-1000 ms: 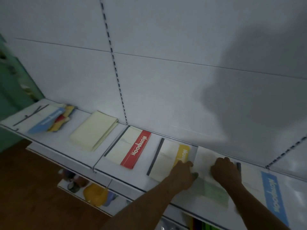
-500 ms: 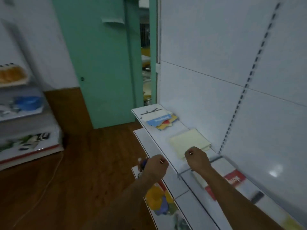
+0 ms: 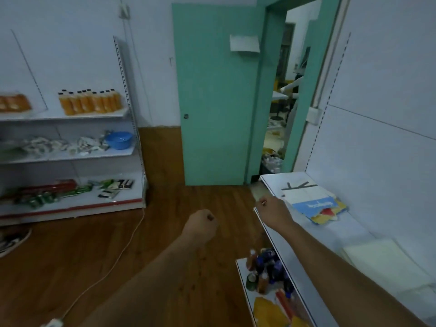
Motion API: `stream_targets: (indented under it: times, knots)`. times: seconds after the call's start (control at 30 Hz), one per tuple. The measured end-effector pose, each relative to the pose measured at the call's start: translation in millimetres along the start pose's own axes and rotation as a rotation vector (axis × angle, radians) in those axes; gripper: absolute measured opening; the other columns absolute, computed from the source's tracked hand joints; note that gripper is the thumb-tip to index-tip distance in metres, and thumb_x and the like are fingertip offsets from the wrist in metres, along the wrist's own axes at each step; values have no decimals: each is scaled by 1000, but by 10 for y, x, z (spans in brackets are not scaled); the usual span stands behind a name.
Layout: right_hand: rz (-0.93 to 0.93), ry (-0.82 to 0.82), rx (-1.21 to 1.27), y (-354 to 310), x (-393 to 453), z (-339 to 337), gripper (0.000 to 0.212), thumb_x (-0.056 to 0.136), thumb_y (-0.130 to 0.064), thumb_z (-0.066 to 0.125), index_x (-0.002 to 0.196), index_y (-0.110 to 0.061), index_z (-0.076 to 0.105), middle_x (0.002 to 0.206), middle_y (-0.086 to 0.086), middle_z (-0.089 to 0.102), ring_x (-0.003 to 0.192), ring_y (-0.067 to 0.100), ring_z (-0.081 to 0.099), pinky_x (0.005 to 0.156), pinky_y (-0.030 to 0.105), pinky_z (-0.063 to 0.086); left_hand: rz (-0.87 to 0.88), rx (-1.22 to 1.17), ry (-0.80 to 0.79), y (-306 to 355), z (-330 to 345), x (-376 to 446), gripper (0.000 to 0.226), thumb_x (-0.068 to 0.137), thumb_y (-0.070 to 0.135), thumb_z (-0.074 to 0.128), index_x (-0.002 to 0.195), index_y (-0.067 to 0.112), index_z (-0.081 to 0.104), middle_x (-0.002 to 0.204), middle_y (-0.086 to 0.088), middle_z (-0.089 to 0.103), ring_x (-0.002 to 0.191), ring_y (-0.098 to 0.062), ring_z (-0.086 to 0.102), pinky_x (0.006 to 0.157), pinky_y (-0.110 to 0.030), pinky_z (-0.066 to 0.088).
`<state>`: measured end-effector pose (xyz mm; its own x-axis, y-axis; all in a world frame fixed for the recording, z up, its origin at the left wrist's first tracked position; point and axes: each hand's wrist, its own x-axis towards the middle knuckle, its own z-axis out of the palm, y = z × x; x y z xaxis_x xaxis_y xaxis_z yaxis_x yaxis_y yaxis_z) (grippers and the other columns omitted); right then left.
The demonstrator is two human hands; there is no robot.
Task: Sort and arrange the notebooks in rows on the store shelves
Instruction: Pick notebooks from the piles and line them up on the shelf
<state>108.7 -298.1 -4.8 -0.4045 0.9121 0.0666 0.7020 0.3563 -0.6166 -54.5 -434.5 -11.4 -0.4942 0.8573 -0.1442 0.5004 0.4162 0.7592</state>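
Note:
A loose pile of notebooks (image 3: 313, 204), white, blue, yellow and red, lies at the far end of the white shelf (image 3: 349, 230) on my right. A pale yellow notebook stack (image 3: 387, 263) lies nearer on the same shelf. My right hand (image 3: 273, 211) hovers over the shelf's front edge, just left of the pile, fingers curled and holding nothing. My left hand (image 3: 203, 224) hangs over the wooden floor, left of the shelf, curled into a fist with nothing in it.
A lower shelf (image 3: 264, 296) under my right arm holds bottles and packets. A second shelving unit (image 3: 70, 159) with orange bottles, a blue bowl and packets stands at the left wall. A teal door (image 3: 217, 97) stands open ahead. A white cable (image 3: 122, 249) runs across the floor.
My view has swung left, away from the shelf wall toward the room and door. Both hands left the notebooks in the row and now hang empty near the shelf's far end.

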Motion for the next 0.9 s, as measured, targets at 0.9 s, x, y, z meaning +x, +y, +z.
stream_targets:
  times: [0.9]
  knots:
    - [313,105,-41,508,3100,379,19,97,-28,46,98,-15,59,104,5,66,82,13,53,73,23,40,206,103,-348,631,532,3816,19,96,21,51,80,16,58,74,3,59,65,-8,54,57,-19,45]
